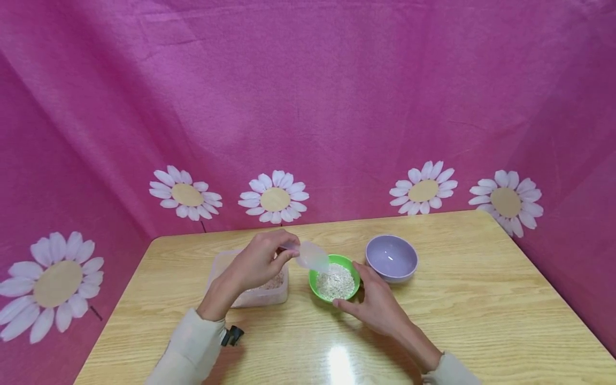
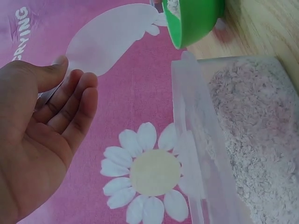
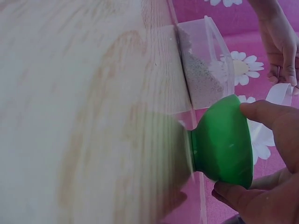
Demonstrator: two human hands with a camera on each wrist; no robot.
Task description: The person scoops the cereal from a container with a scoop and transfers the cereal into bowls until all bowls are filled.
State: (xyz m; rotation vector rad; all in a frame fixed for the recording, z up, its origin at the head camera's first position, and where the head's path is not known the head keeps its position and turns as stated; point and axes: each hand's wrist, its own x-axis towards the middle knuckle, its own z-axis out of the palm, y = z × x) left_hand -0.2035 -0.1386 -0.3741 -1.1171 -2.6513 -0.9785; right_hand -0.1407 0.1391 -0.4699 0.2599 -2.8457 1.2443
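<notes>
1. Left hand (image 1: 260, 259) pinches a thin, translucent white plastic scoop (image 1: 312, 257) by the handle; its blade hangs over the left part of a small, round green bowl (image 3: 223, 144). On my feed I can't tell whether they touch.
2. Right hand (image 1: 377, 305) grips that bowl's rim, thumb and fingers apart, on the pale wooden table (image 1: 481, 299).
3. I judge the scoop light, slightly flexible; best held at the handle.
4. Bowl looks stiff, smooth, perhaps slippery; pale dry flakes (image 1: 335, 283) add little weight. Narrow foot: I favour a two-sided rim hold.
5. Translucent rectangular plastic tub (image 1: 269, 297) stands left; round purple bowl (image 1: 392, 258), right.
</notes>
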